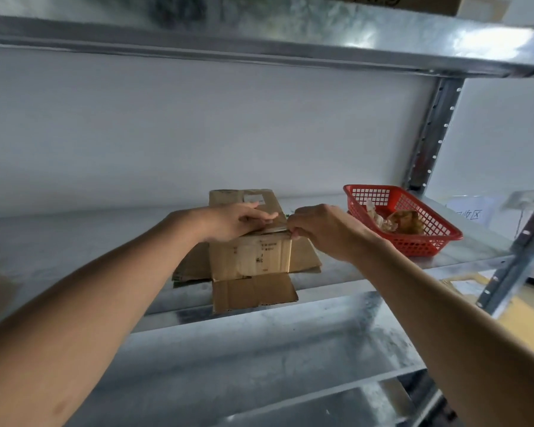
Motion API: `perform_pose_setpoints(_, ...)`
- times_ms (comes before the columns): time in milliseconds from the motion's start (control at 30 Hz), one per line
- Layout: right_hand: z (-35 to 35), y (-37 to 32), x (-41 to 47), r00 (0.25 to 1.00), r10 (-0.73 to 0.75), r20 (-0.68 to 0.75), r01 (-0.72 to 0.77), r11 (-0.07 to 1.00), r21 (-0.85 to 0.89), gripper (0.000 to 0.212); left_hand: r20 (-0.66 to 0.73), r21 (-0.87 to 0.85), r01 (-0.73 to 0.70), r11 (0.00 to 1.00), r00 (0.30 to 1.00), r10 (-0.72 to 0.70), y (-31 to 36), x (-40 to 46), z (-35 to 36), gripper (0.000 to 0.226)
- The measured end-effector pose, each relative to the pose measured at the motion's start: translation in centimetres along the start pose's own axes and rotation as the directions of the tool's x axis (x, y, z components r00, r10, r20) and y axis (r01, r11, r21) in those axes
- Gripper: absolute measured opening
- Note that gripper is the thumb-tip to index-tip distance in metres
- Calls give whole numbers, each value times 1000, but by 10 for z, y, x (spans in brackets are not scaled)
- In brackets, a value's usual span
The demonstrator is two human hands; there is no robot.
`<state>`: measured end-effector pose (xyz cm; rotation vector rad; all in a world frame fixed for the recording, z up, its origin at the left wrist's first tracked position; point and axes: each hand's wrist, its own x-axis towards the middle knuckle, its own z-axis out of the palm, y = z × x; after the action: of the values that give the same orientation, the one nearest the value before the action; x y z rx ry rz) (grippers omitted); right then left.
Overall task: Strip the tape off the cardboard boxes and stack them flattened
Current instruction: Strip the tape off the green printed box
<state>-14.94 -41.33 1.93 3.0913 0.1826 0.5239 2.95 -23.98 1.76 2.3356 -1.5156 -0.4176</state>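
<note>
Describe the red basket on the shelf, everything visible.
The red basket looks like plastic: rectangular and shallow, with lattice walls and a flared rim. It sits upright on the metal shelf, at its right end near the perforated upright, right of the cardboard box. Crumpled brownish scraps, apparently tape or paper, lie inside. Neither hand touches it; the right hand is nearest.

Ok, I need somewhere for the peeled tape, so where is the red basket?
In the head view the red basket sits on the metal shelf, right of the cardboard box and just beyond the right hand.
</note>
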Motion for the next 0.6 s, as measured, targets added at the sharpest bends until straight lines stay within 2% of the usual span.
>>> perform_pose_setpoints(100, -13, -5, 8, 995, 8, 102, 8, 989, -150, 23, 9, 83, 25, 996, 1000, -26, 1, 0, 1, 39)
perform_pose_setpoints(200, -22, -10, 14, 999, 26, 35, -20, 989, -149, 16, -11, 123, 48, 991, 999, -47, 4, 1, 3, 41)
perform_pose_setpoints(300, -18, -13, 12, 993, 43, -114, -36, 998, 56, 9, -27, 142, 73, 987, 997, -69, 13, 5, 7, 42)
perform_pose_setpoints(400, -7, -9, 7, 957, 211, -199, -140, 937, 320, 6, 0, 157, 72, 985, 997, -73, 20, 8, 1, 35)
perform_pose_setpoints(467, -1, -4, 5, 937, 324, -132, -190, 789, 584, 17, 13, 195, 87, 977, 996, -92, 22, 11, -5, 32)
perform_pose_setpoints(500, 1, -3, 5, 930, 362, -55, -211, 653, 728, 22, 14, 208, 107, 972, 994, -112, 22, 12, -7, 33)
perform_pose_setpoints(567, 3, -2, 7, 917, 392, 71, -251, 430, 867, 20, 3, 200, 131, 971, 991, -135, 20, 12, -10, 29)
perform_pose_setpoints(600, 4, -2, 8, 911, 399, 103, -268, 386, 883, 19, -6, 186, 147, 972, 989, -149, 20, 12, -11, 26)
